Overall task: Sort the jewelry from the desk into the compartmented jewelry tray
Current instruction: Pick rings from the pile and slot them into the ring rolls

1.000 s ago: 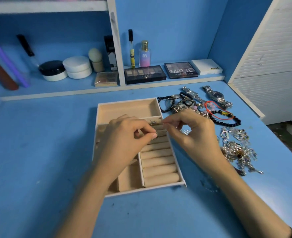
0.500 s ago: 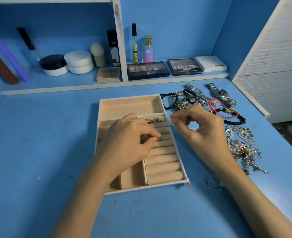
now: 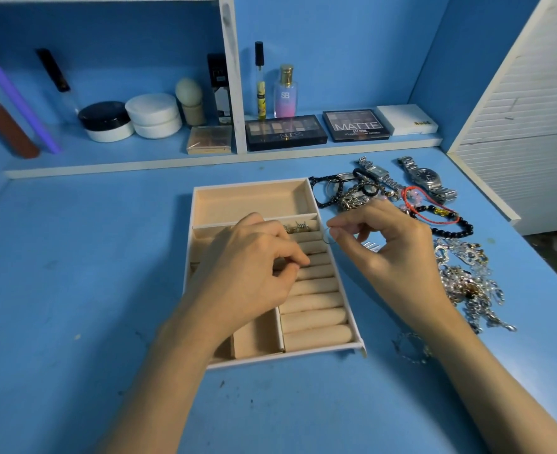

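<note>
Pinching a thin ring (image 3: 327, 236), right fingers (image 3: 346, 225) hover beside tray (image 3: 251, 184); left fingers (image 3: 288, 253) curl, grip unclear.

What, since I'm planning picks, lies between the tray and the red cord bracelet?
Head view: a black bead bracelet and a silver tangle lie there.

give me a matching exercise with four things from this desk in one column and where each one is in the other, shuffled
Things
1. thin hoop
2. big silver watch
3. MATTE palette
4. chain pile

Places
a. on the shelf, left of the white box
b. on the desk, near side, right of the right hand
c. pinched in the right hand's fingertips
d. at the back of the desk, at the right end of the jewelry row

Pairs: 1-c, 2-d, 3-a, 4-b
</note>
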`<state>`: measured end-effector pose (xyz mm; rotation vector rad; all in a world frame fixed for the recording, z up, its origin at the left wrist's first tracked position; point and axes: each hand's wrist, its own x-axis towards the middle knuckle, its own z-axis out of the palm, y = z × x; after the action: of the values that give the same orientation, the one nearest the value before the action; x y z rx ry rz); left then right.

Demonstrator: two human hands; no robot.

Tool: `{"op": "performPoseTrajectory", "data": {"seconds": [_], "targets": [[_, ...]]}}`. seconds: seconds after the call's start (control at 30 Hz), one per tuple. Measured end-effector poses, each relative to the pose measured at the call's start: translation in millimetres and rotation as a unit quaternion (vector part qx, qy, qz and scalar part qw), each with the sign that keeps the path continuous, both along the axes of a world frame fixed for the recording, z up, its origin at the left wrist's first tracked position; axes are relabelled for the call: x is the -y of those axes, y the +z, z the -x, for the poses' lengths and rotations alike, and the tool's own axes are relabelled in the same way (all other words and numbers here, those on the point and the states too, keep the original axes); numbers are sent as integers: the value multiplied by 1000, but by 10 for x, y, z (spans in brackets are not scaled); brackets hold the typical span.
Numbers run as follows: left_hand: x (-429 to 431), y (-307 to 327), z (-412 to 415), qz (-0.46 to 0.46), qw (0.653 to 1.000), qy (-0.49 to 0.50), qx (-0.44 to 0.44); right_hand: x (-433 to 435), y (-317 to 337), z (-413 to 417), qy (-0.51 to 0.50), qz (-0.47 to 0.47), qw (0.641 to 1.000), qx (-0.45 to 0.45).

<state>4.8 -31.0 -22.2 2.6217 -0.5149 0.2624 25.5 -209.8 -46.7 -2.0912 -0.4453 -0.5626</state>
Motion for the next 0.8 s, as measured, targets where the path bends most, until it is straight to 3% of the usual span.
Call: {"op": "performPoseTrajectory", "data": {"seconds": [0.23,0.47,0.8], "targets": [[-25,-36,-8,14,1000,1,-1,-4,-26,13,37,44,998,5],[-79,-37,-59,89,995,22,26,-22,-56,20,65,84,994,17],[-89,-53,-62,96,995,29,21,3,-65,28,77,130,988,19]]}}
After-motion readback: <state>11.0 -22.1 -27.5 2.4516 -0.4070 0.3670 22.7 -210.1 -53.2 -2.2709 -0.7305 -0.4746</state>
